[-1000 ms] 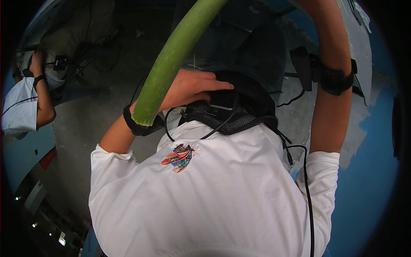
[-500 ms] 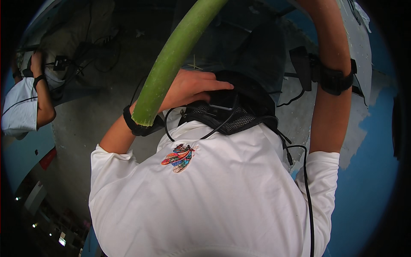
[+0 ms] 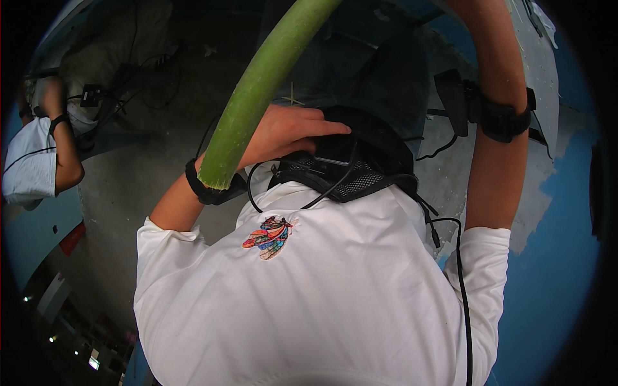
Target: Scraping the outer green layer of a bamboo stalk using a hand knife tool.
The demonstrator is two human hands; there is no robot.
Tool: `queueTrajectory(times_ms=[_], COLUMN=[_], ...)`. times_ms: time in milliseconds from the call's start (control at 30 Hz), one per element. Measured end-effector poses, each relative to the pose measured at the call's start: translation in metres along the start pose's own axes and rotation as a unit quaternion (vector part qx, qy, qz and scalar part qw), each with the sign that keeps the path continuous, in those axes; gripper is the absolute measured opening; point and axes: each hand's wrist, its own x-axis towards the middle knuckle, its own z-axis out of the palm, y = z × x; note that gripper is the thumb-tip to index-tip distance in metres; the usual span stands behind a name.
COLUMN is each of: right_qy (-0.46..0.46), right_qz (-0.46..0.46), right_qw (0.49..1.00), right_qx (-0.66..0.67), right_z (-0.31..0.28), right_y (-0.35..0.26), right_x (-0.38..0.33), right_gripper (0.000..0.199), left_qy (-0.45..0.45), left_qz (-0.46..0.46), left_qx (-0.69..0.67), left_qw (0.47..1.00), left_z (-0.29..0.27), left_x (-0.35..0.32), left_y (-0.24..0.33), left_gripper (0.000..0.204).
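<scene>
My left hand (image 3: 283, 132) lies flat, fingers extended, on a black mesh pouch (image 3: 341, 174) strapped over my white shirt (image 3: 322, 296). It grips nothing. A thick green stalk (image 3: 257, 90) runs from the top edge down to a cut end in front of my left wrist, which wears a black band (image 3: 206, 190). My right forearm (image 3: 492, 167) rises to the top edge with a black wrist strap (image 3: 499, 119) on it. The right hand itself is out of the picture, and what holds the stalk is hidden.
A black cable (image 3: 460, 283) runs down my right side from the pouch. At the far left a second person's arm in a white sleeve (image 3: 29, 167) bends upward. Grey concrete floor (image 3: 122, 186) lies below, with blue painted surface (image 3: 553, 257) at right.
</scene>
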Motion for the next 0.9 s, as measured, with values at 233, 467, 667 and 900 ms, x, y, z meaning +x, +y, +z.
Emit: queueTrajectory(times_ms=[233,467,667,900], right_qy=[-0.03,0.014,-0.011,-0.05], right_qz=[-0.008,-0.04,0.003,0.315], right_qw=[1.0,0.999,1.0,0.912], right_qx=[0.006,-0.006,-0.01,0.26], right_z=[0.012,0.015,-0.004,-0.001], right_y=[0.011,0.014,0.014,-0.001], right_x=[0.0,0.004,0.001,0.029], right_gripper=[0.018,0.019,0.014,0.063], left_qy=[-0.004,-0.028,0.046,0.136], left_qz=[-0.019,-0.041,-0.126,-0.12], left_qx=[-0.06,-0.075,-0.167,-0.595], left_qw=[0.998,0.996,0.977,0.783], left_z=[0.0,-0.009,-0.046,-0.116], left_x=[-0.003,-0.002,-0.005,0.002], left_y=[-0.004,0.001,0.013,0.064], left_gripper=[0.074,0.071,0.051,0.099])
